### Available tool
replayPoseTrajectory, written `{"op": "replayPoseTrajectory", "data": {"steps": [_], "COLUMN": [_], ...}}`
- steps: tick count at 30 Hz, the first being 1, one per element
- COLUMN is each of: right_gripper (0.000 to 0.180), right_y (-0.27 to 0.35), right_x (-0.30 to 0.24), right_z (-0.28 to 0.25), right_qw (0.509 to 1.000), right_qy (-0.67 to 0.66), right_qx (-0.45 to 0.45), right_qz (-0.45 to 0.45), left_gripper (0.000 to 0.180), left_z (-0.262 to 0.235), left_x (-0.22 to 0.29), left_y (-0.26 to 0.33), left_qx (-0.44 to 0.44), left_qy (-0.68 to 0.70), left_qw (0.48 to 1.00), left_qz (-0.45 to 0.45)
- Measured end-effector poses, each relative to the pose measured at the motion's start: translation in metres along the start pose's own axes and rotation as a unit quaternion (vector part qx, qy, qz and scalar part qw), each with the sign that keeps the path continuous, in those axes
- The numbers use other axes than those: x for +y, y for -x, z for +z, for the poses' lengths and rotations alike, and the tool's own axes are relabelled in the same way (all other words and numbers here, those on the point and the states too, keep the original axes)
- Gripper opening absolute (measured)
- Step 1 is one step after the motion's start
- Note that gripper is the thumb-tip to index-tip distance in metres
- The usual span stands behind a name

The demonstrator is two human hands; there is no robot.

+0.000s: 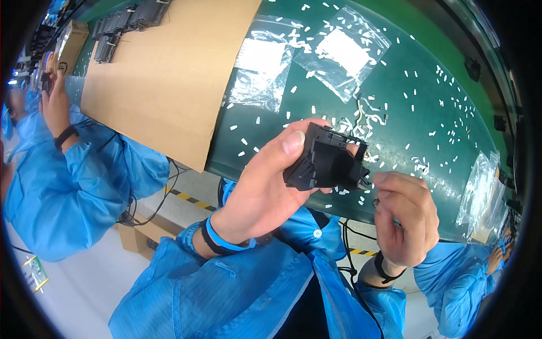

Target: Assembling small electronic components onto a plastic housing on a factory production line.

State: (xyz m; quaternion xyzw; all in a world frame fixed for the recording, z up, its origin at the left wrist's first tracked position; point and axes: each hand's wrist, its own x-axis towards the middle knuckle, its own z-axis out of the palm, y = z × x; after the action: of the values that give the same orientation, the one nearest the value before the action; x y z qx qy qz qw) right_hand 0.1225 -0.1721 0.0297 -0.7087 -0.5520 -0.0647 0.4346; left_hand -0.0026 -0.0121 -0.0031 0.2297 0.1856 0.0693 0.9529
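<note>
The left hand [262, 189] has its grip clamped on a black plastic housing [328, 163] above the green worktop [446, 195]. The right hand [407, 214] is curled just beside the housing's right end; whether its grip pinches anything, I cannot tell.

Smock [282, 282]: was bright blue, with fine darker lines running through the cloth.
Front opening: had pale-edged seams along the parted panels.
Fastener [317, 233]: was small, round and whitish, set on the blue cloth.
Inner layer [307, 312]: was black and showed between the panels.
Left sleeve [164, 277]: was blue and loose, creased, ending short of the wrist.
Left wristbands: comprised one blue band [221, 238] on the hand side and one black band [210, 242] just beside it.
Right sleeve [389, 302]: was the same blue.
Right wristband [385, 271]: was black and narrow.
Cord [367, 309]: was dark and thin, lying against the smock; its ends could not be traced.
Hands: were bare.
</note>
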Motion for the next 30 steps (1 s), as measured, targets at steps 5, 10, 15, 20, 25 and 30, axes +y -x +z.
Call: {"op": "replayPoseTrajectory", "data": {"steps": [5, 10, 15, 20, 25, 30], "right_gripper": [0.032, 0.028, 0.027, 0.031, 0.032, 0.028], "right_y": [-0.003, -0.010, -0.013, -0.020, -0.020, -0.014], "right_x": [0.003, -0.006, -0.007, -0.008, -0.002, -0.007], "right_z": [-0.006, -0.013, -0.019, -0.028, -0.022, -0.015], "right_qw": [0.995, 0.992, 0.987, 0.968, 0.966, 0.978], "right_qy": [0.102, 0.121, 0.124, 0.187, 0.215, 0.137], "right_qx": [0.018, -0.017, -0.084, -0.156, -0.129, -0.137], "right_qz": [-0.004, -0.016, -0.064, -0.066, -0.062, -0.081], "left_gripper": [0.059, 0.060, 0.053, 0.037, 0.036, 0.049], "left_z": [-0.003, 0.007, 0.005, 0.005, 0.005, 0.007], "left_x": [0.000, 0.005, 0.001, 0.003, 0.002, -0.001], "left_y": [0.005, 0.006, 0.006, 0.003, 0.004, 0.001], "left_qx": [-0.027, 0.023, 0.059, 0.045, 0.024, 0.067], "left_qy": [0.023, -0.042, -0.048, -0.001, -0.015, -0.054], "left_qw": [0.999, 0.998, 0.997, 0.999, 0.999, 0.996], "left_qz": [-0.005, -0.029, -0.003, -0.027, -0.042, -0.017]}}
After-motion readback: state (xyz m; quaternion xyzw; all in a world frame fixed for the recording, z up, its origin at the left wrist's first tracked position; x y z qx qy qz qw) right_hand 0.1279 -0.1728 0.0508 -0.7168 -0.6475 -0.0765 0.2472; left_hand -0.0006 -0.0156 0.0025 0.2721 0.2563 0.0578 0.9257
